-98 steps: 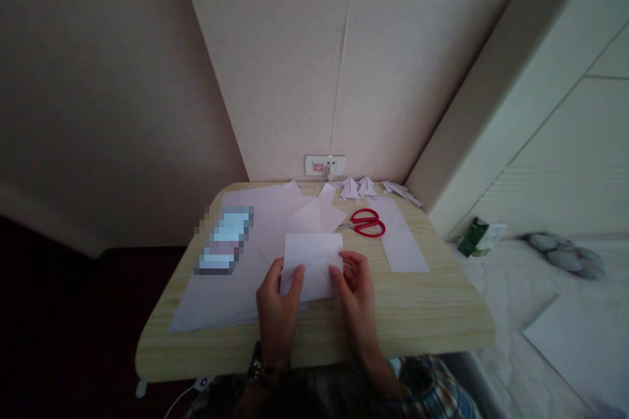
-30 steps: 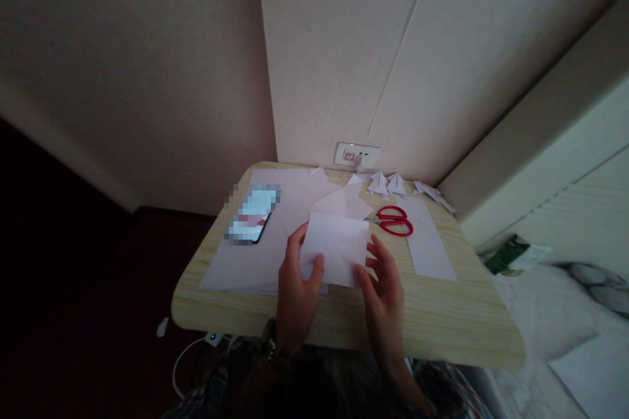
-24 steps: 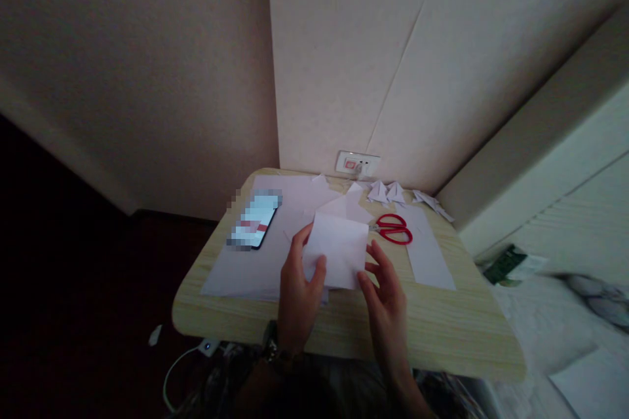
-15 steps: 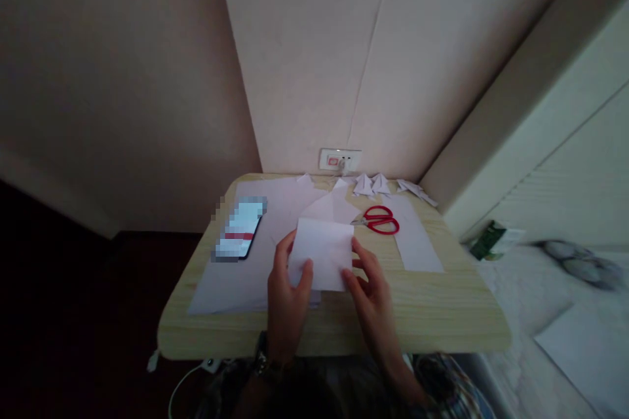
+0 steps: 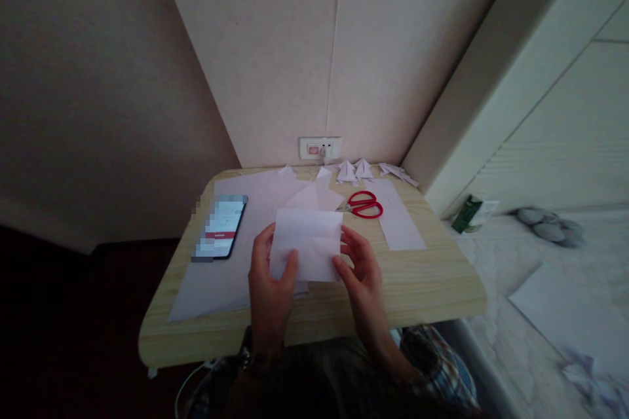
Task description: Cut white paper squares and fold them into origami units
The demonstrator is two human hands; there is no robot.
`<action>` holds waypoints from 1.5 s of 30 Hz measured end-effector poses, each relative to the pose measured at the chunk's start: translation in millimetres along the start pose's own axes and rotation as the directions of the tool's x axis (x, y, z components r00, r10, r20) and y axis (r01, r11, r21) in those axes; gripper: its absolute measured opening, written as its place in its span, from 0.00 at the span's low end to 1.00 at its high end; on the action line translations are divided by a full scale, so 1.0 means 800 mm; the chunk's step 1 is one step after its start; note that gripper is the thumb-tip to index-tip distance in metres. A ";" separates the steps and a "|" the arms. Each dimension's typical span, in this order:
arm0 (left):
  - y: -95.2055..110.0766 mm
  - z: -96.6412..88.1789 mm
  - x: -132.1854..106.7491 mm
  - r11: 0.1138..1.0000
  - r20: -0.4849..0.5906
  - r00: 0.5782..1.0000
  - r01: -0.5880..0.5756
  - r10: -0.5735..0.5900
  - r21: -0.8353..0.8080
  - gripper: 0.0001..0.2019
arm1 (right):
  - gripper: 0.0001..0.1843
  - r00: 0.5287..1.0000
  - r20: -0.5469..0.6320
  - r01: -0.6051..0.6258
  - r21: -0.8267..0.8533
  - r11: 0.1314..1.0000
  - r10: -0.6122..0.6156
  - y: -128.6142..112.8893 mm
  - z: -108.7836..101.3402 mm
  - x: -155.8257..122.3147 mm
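- Facing up toward the person, the small white sheet (image 5: 312,236) is above the middle front part of the desk (image 5: 417,288); its upper edge points to the wall (image 5: 275,52) and its lower edge to the body.
- Its outline looks close to square, so I cannot tell a clear long axis; one faint crease goes across it from side to side.
- On the bed (image 5: 491,268) at the right there is a green and white packet (image 5: 468,214); what is inside cannot be seen.
- The grip of the left hand (image 5: 270,275) is closed to the thickness of paper: the thumb presses on the front face, and the fingers go behind the left edge.
- The grip of the right hand (image 5: 361,265) is lighter: the thumb is at the right edge, near the lower corner, and the curved fingers are along and partly behind this edge.
- Beyond the sheet, the scissors (image 5: 365,205) have red handles pointing right; the phone (image 5: 228,226) lies slanting on larger paper (image 5: 255,190), at the left.
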State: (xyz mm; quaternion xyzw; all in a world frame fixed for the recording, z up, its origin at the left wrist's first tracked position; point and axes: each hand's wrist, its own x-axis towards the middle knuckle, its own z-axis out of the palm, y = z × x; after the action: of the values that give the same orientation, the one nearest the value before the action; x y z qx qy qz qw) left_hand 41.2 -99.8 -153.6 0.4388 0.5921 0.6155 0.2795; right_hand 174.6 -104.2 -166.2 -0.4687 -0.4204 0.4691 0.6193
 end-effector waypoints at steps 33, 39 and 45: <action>0.015 -0.001 -0.012 0.971 -0.127 0.984 0.095 -0.125 -0.217 0.15 | 0.13 0.996 0.001 0.086 -0.022 0.996 -0.086 -0.009 0.015 -0.018; 0.023 -0.005 -0.013 0.993 -0.150 0.986 0.061 -0.076 -0.104 0.15 | 0.13 0.987 0.012 0.158 -0.075 0.985 -0.158 -0.017 0.010 -0.017; 0.027 -0.010 -0.013 0.998 -0.142 0.988 0.060 -0.064 -0.036 0.15 | 0.14 0.982 0.065 0.184 -0.056 0.981 -0.180 -0.022 0.009 -0.020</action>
State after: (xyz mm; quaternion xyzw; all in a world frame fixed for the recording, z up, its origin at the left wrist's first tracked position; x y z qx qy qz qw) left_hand 43.0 -115.3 -134.4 0.3706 0.6141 0.6455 0.2623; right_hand 168.0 -120.8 -148.7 -0.4331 -0.4939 0.4111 0.6320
